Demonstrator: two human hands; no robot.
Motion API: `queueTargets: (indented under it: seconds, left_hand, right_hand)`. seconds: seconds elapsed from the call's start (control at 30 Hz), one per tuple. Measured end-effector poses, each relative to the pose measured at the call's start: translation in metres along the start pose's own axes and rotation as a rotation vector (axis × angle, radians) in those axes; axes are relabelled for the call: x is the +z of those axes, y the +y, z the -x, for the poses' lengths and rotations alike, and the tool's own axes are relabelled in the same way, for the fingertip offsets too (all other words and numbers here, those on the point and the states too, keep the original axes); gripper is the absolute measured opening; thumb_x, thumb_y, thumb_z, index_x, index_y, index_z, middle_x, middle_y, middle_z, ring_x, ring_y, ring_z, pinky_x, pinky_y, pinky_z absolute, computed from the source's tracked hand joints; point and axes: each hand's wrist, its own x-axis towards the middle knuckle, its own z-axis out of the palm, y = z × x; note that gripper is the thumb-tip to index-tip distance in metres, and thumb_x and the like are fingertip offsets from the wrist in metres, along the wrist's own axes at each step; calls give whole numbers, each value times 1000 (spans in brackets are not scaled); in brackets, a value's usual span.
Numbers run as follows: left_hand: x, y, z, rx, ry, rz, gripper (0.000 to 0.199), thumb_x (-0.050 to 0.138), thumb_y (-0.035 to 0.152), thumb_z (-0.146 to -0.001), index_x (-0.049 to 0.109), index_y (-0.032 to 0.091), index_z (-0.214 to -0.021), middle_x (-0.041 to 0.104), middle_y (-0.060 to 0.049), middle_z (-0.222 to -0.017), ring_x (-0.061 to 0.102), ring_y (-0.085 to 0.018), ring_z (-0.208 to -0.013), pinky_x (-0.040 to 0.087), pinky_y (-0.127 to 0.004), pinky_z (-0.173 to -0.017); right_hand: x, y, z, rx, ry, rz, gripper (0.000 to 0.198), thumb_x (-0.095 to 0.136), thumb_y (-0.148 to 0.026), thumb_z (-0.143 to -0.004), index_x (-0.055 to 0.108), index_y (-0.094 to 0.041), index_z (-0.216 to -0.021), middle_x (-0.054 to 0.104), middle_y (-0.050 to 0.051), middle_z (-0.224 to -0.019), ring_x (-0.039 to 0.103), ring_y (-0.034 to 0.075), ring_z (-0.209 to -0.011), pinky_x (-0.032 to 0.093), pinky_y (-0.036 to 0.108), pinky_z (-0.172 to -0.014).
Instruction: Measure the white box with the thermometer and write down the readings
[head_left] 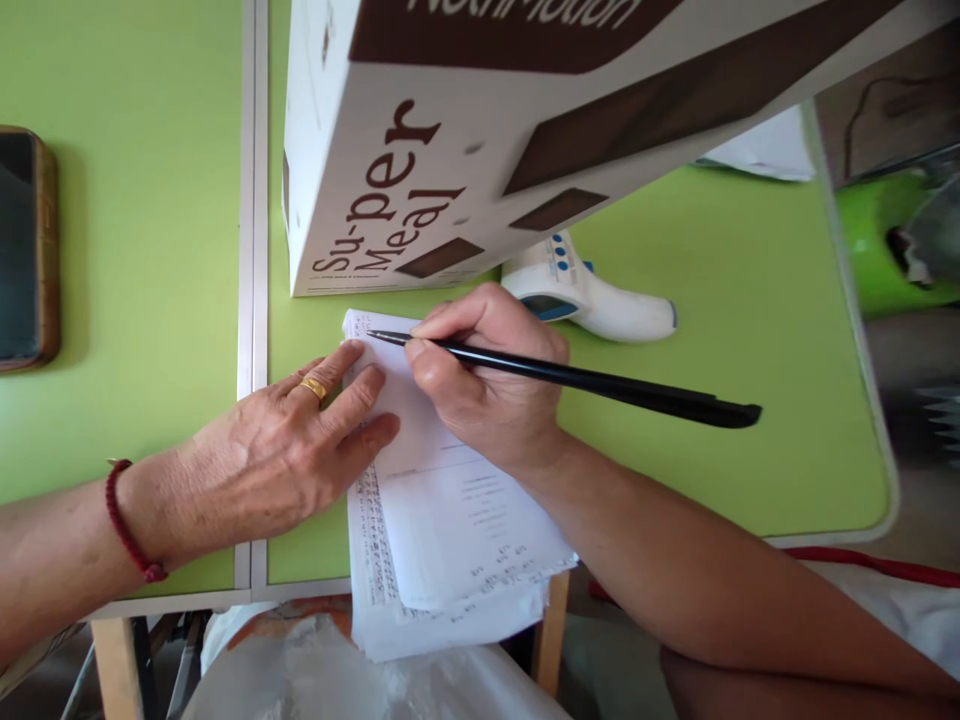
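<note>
My right hand grips a black pen between thumb and fingers. The pen's tip touches or nearly touches the top left of the paper sheets. These white sheets lie in a small stack and carry rows of small writing along the left and lower edges. Resting with fingers spread, my left hand presses on the left edge of the stack. It wears a gold ring and a red cord bracelet. Part of the paper is hidden under my right hand and wrist.
A large white and brown box stands just behind the paper. Beside it lies a white infrared thermometer. A phone in a brown case is at the far left. The green folding table has a metal-edged seam; the sheets overhang its front edge.
</note>
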Motion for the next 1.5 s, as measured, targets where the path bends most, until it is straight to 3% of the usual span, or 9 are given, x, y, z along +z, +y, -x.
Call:
queueTargets:
  seconds: [0.43,0.67,1.1,1.5]
  left_hand:
    - [0,0,0,4,4,23,38,30,2,-97,68,4,-101,64,-24,-116,60,-40,-117,59,-46,-85]
    - [-1,0,1,11,-35,-9,31,36,2,-96,65,5,-108,62,-24,-120,58,-37,-122,58,-45,-89]
    - [0,0,1,4,-49,-12,28,39,2,-95,64,6,-106,62,-23,-121,57,-35,-123,58,-44,-91]
    - [-2,0,0,12,-15,1,34,33,-1,-94,66,5,-102,64,-23,-117,60,-37,-119,58,-45,-89]
  right_hand:
    - [-1,-1,1,33,-26,42,20,61,-34,-83,54,-24,-67,58,-5,-56,57,12,-52,50,25,-50]
    - [-1,1,2,27,45,43,23,59,-37,-85,53,-25,-67,60,-4,-57,56,13,-51,50,26,-49]
    - [-1,3,3,17,12,70,20,58,-34,-84,53,-25,-67,59,-4,-57,56,13,-51,50,26,-50]
    - [-1,2,2,37,36,46,25,59,-39,-85,52,-25,-65,60,-4,-56,56,13,-50,49,27,-48]
